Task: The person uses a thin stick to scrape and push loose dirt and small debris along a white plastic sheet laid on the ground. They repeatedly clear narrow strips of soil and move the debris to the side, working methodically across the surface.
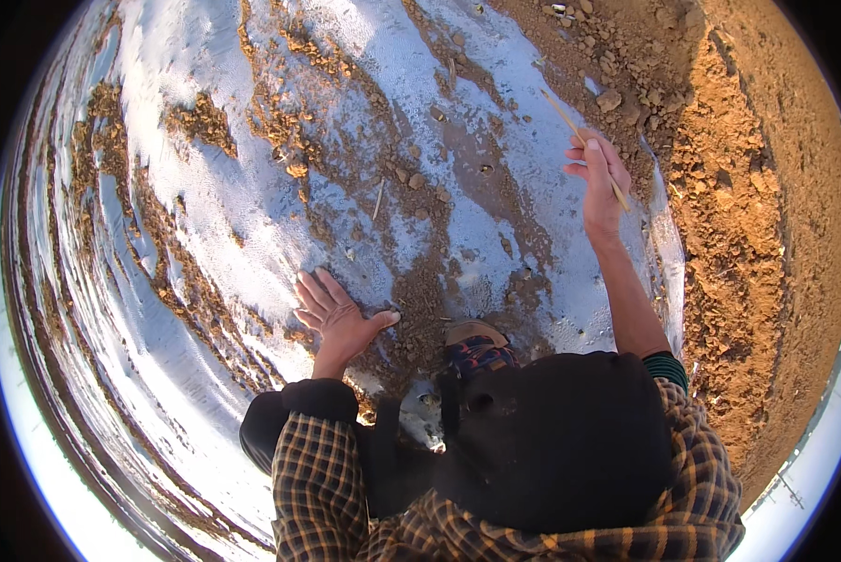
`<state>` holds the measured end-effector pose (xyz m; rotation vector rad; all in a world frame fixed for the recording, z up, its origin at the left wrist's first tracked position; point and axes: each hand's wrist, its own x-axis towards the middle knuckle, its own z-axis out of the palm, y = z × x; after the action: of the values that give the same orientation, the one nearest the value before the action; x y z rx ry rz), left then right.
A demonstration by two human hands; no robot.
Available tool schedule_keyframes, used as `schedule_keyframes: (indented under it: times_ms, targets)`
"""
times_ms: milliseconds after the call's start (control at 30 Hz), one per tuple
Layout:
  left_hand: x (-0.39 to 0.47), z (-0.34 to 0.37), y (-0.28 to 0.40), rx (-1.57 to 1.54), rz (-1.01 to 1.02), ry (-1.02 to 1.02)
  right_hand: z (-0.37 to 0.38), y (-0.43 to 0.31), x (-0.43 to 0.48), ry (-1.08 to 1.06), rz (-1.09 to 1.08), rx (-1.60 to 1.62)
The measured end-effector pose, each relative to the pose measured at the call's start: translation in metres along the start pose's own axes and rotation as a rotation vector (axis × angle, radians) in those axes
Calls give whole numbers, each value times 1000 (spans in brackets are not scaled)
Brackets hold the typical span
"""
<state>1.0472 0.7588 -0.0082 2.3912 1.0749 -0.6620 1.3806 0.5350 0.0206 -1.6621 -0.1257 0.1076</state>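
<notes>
My right hand (603, 175) grips a thin wooden stick (559, 109) between thumb and fingers. Its far end points up and away over the plastic mulch film (533, 168), close to a small green sprout (539, 62). Whether the stick's tip touches the film I cannot tell. My left hand (342, 322) is spread with its fingers apart and holds nothing. It is low over the film, its thumb beside a strip of loose soil (420, 295); the palm's contact is hidden. Small holes (487, 169) show in the film between the hands.
A patterned shoe (478, 345) stands on the bed below my hands. Soil clods (609, 100) lie along the film's right side, and a bare earth furrow (729, 232) runs beyond them. More film-covered rows (87, 281) stretch away on the left. A dry stalk (378, 199) rests on the film.
</notes>
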Motion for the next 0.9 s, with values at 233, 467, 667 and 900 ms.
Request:
schedule_keyframes:
  times_ms: [233,467,667,900]
  targets:
    - [0,-6,3,-70,12,-7,90,-14,40,-379,7,104]
    - [-1,-2,0,-69,24,32,124,-3,68,-461,86,201]
    - [0,-1,-1,-64,25,25,137,5,75,-449,89,214]
    - [3,5,-4,-32,22,34,146,22,43,-541,-237,13]
